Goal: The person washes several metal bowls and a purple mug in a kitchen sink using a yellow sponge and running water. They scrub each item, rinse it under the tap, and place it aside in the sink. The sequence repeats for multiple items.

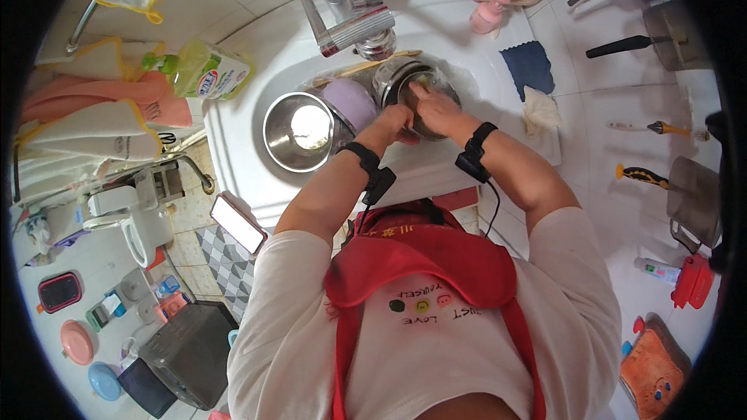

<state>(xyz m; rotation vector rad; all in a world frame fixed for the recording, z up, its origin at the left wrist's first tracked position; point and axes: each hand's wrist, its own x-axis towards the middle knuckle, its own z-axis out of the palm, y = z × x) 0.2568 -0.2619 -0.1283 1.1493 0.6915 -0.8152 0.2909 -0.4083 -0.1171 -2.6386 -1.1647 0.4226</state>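
Note:
In the white sink (pixel 233 146), my left hand (pixel 399 121) grips the near left rim of a tilted stainless steel bowl (pixel 448 86). My right hand (pixel 436 109) reaches over the bowl's near edge, its index finger stretched into the interior. The remaining right fingers are partly hidden, so what they hold is unclear. Just behind this bowl stands another shiny metal vessel (pixel 392 73). A lilac rounded dish (pixel 350 100) leans at the left of my hands. Further left sits a deep stainless steel pot (pixel 299 131) with a bright reflection inside.
A chrome faucet (pixel 356 29) overhangs the basin, and wooden chopsticks (pixel 367 65) lie behind the dishes. A green-capped detergent bottle (pixel 213 73) stands left, a pink pump bottle (pixel 487 14) back right. A dark blue cloth (pixel 527 69) hangs at right. A phone (pixel 238 224) rests by the front-left edge.

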